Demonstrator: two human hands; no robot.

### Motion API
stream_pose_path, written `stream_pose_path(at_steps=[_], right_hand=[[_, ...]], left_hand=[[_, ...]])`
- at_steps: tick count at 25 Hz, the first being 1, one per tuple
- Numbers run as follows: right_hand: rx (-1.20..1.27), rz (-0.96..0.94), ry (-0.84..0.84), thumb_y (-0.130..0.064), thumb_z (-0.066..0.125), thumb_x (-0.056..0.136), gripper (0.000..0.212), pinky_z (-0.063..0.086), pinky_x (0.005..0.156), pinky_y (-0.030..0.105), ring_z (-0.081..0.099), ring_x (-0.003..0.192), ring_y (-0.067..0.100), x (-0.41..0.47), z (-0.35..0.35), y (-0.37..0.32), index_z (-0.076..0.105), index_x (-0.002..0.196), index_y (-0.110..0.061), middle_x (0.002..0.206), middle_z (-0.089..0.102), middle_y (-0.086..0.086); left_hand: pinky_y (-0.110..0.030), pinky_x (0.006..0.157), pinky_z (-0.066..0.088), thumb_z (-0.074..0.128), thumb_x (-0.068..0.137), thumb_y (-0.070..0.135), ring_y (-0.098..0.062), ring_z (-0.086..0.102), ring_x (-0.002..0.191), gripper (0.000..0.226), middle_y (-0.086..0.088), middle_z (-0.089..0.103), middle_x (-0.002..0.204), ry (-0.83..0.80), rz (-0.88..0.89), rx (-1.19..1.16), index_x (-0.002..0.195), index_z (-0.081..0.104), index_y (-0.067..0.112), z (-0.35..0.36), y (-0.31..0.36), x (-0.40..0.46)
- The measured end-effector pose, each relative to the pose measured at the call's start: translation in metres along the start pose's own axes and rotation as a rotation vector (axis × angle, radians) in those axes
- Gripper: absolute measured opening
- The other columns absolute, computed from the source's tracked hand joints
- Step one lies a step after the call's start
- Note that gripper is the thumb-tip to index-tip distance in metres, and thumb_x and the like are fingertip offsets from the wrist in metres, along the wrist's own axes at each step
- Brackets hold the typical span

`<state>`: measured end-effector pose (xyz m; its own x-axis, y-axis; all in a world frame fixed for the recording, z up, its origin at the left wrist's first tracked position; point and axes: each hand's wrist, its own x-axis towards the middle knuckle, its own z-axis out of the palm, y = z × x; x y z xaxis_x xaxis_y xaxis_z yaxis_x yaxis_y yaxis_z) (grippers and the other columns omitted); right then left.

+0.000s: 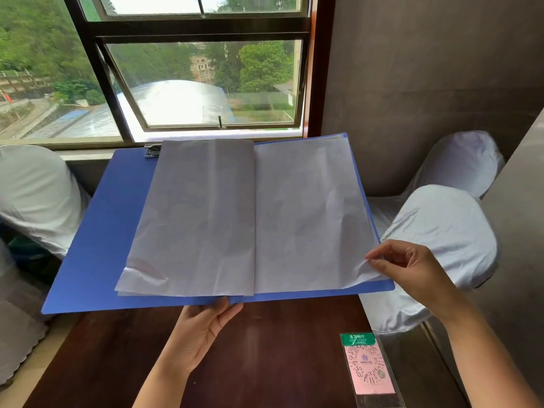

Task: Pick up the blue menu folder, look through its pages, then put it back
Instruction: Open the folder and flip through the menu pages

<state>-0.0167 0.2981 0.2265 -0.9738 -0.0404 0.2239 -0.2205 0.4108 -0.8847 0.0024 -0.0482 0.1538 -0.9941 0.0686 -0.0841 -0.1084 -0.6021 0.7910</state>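
The blue folder [97, 231] lies open and held up above the dark wooden table [265, 348], tilted a little toward the window [188, 69], its stiff plastic covers spread flat and wide. The left hand [203, 328] supports it from below at the spine, palm under the near edge, thumb curled up over the rim and the other fingers hidden beneath the cover, so it grips the folder there. Thin, translucent grey-white pages [200, 219] fan out on both sides of the centre fold, creased and slightly crumpled, with faint print showing through that I cannot read. The right hand [412, 269] pinches the lower outer corner of the right page [309, 219] between thumb and forefinger, lifting that corner into a small curl; its remaining fingers are loosely bent. A metal clip [153, 151] glints at the far edge of the left cover. On the table near the right forearm lies a pink QR card [368, 369] with a green header, in a clear glossy sleeve. Rounded chair backs in smooth white fabric covers [441, 231] stand to the left and the right of the table, against a matte brown wall [412, 83].
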Motion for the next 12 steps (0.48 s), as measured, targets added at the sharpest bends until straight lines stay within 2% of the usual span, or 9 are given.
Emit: stream_pose_path(at_steps=[4, 6, 9, 10, 12], right_hand=[[-0.344, -0.114, 0.21, -0.007, 0.073, 0.076, 0.014, 0.044, 0.062, 0.003, 0.054, 0.089, 0.013, 0.0, 0.007, -0.016, 0.067, 0.079, -0.019, 0.098, 0.052, 0.002], [-0.356, -0.222, 0.221, -0.011, 0.071, 0.076, 0.016, 0.044, 0.062, 0.0, 0.057, 0.085, 0.009, 0.0, 0.007, -0.034, 0.062, 0.079, -0.024, 0.098, 0.054, -0.001], [-0.096, -0.251, 0.099, -0.027, 0.061, 0.076, 0.008, 0.045, 0.067, -0.001, 0.065, 0.088, -0.004, -0.001, 0.012, -0.064, 0.061, 0.077, -0.035, 0.089, 0.068, -0.019], [0.048, -0.261, 0.056, -0.026, 0.06, 0.078, 0.01, 0.047, 0.069, 0.003, 0.065, 0.091, -0.004, 0.0, 0.015, -0.071, 0.063, 0.082, -0.034, 0.088, 0.071, -0.02], [0.533, -0.232, -0.1, -0.019, 0.053, 0.088, 0.027, 0.054, 0.072, 0.014, 0.067, 0.099, 0.006, 0.0, 0.023, -0.077, 0.059, 0.108, -0.036, 0.104, 0.073, -0.013]], left_hand=[[-0.031, 0.066, 0.06, 0.058, 0.072, -0.005, -0.027, 0.072, 0.088, 0.039, -0.011, 0.076, 0.091, 0.008, -0.017, -0.005, 0.11, 0.059, 0.005, 0.0, -0.004, 0.0], [-0.031, 0.066, 0.06, 0.057, 0.072, -0.005, -0.027, 0.072, 0.089, 0.04, -0.011, 0.075, 0.092, 0.011, -0.022, -0.011, 0.111, 0.058, 0.005, 0.001, -0.006, 0.0], [-0.031, 0.067, 0.06, 0.057, 0.073, -0.005, -0.028, 0.071, 0.09, 0.042, -0.012, 0.075, 0.094, 0.017, -0.023, -0.023, 0.114, 0.056, 0.003, 0.001, -0.006, -0.001], [-0.031, 0.067, 0.06, 0.057, 0.073, -0.005, -0.028, 0.071, 0.09, 0.043, -0.012, 0.075, 0.094, 0.019, -0.02, -0.021, 0.115, 0.055, 0.002, 0.001, -0.006, -0.001], [-0.031, 0.067, 0.06, 0.058, 0.073, -0.006, -0.028, 0.072, 0.089, 0.041, -0.012, 0.075, 0.093, 0.022, -0.015, -0.018, 0.114, 0.057, 0.002, 0.0, -0.006, -0.003]])
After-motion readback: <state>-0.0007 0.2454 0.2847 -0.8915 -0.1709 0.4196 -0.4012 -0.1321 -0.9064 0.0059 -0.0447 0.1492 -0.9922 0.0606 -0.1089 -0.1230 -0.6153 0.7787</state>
